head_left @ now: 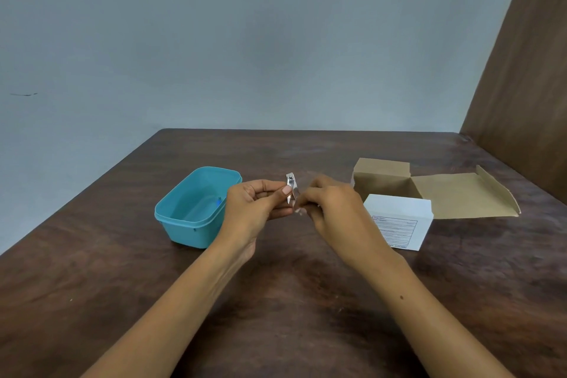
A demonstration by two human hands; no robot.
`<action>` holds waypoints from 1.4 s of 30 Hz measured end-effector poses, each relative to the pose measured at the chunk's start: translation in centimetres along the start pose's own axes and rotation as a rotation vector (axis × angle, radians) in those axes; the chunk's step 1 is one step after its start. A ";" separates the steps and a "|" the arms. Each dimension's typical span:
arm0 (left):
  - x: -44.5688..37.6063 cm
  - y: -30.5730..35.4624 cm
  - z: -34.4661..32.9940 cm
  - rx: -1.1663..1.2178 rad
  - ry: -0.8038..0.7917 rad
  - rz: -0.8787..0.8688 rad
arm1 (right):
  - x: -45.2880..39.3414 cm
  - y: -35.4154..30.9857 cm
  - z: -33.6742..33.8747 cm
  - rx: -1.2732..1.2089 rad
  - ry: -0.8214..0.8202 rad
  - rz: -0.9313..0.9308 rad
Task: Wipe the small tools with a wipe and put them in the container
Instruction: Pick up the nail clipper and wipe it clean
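Observation:
A small silver nail clipper (pixel 291 186) is held upright above the table, pinched between the thumb and fingers of my left hand (pixel 257 207). My right hand (pixel 329 209) is blurred and touches the clipper's lower end, with a small pale wipe (pixel 298 210) just showing under its fingertips. The teal plastic container (pixel 187 225) stands open on the table to the left of my left hand. A small blue thing (pixel 218 202) lies inside it near the right wall.
A white box with a printed label (pixel 399 224) stands to the right of my right hand. Behind it lies an open brown cardboard box (pixel 445 190) with its flap spread right. A wooden panel (pixel 527 86) rises at the right; the wall is behind.

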State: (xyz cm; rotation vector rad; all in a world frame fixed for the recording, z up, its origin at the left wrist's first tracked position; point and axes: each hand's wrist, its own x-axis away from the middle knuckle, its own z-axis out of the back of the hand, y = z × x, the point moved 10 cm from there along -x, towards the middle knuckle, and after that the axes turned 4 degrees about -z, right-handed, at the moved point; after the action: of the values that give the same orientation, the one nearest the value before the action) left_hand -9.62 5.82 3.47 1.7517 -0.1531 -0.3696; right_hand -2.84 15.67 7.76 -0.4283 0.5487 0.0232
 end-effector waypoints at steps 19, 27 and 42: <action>0.2 1.8 -0.2 -0.028 -0.038 -0.123 | 0.9 1.9 4.5 -0.394 0.412 -0.128; 0.2 0.5 -0.5 0.007 -0.068 -0.039 | 0.6 1.9 2.9 -0.495 0.298 -0.155; 0.7 -0.8 -2.4 0.057 -0.282 0.174 | 0.7 2.4 2.7 -0.426 0.256 -0.218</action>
State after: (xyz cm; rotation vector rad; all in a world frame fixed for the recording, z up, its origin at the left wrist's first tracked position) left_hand -8.22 7.96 2.98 1.7203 -0.5186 -0.4870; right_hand -1.16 18.86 8.56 -0.9131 0.7489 -0.1274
